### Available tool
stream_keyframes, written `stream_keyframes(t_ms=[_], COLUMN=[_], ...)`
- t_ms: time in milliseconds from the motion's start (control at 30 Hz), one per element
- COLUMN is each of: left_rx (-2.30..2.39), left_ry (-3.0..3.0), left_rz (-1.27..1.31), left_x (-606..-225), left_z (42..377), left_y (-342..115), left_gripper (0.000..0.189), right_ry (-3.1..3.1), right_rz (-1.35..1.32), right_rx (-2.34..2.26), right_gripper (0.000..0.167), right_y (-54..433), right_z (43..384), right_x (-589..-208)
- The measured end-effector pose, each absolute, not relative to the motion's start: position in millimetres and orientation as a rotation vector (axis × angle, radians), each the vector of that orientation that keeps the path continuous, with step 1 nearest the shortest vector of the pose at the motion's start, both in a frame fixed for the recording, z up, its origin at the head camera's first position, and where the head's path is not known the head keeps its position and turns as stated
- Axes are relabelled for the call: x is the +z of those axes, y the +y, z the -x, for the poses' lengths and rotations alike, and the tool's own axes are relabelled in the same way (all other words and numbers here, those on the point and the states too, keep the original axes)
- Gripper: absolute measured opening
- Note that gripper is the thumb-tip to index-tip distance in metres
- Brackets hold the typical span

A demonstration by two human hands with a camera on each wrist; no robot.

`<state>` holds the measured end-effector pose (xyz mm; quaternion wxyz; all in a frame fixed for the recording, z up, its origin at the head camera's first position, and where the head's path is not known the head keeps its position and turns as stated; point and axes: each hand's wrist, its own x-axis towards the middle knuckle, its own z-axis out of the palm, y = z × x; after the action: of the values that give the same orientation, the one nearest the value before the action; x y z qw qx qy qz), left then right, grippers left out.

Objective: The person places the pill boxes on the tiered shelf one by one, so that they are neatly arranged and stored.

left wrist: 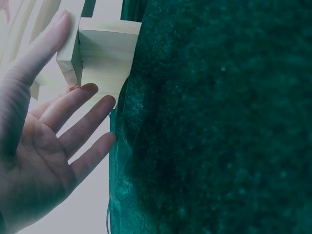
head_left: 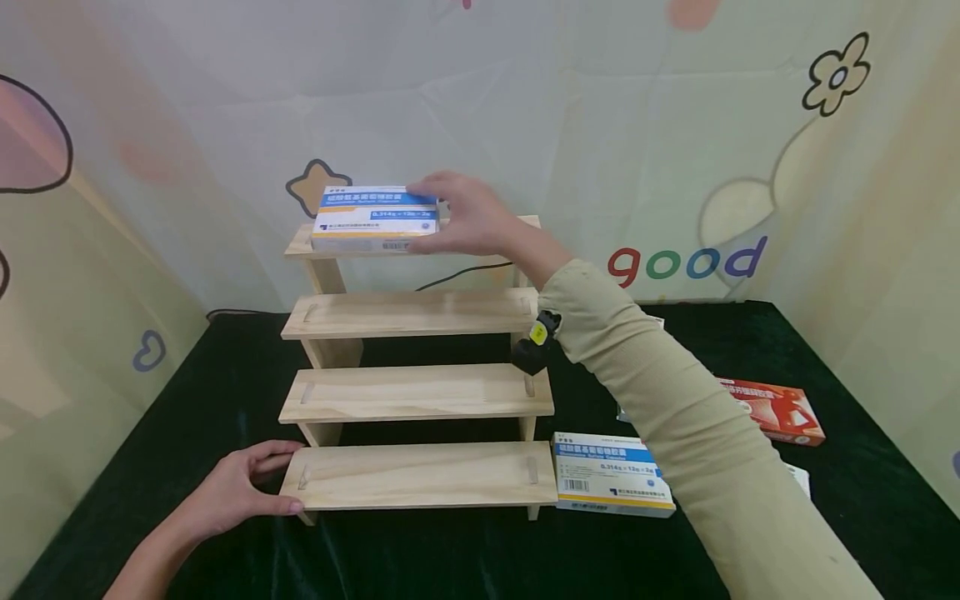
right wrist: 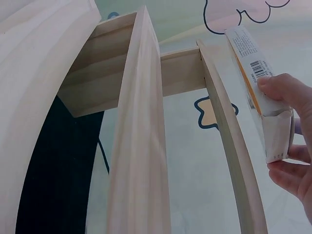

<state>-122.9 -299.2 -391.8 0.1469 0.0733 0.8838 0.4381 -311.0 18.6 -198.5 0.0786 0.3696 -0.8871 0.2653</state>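
A wooden stepped display stand with several shelves rises in the middle of the head view. At its top shelf, my right hand holds a white, blue and yellow medicine box by its right end, the printed face toward me. In the right wrist view, the thumb presses one narrow side of the box, with a gap between box and top shelf. My left hand grips the left end of the lowest shelf, thumb at its front corner and index finger at the back; the other fingers extend loosely.
A matching medicine box lies right of the lowest shelf. Farther right is a red box, partly behind my right sleeve, which hides more boxes. Dark green cloth covers the table, and a printed curtain hangs behind.
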Motion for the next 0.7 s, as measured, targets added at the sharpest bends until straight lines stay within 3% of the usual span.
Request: stream_keyframes(t_ms=[700], left_rx=[1.310], left_ry=[2.521], left_rz=[-0.214], left_x=[-393], left_z=[123], left_y=[-300], left_gripper=[0.070], right_ry=[-2.674], right_rz=[-1.132], right_rx=[0.793], right_gripper=[0.072], right_y=[0], right_z=[323], right_x=[-213])
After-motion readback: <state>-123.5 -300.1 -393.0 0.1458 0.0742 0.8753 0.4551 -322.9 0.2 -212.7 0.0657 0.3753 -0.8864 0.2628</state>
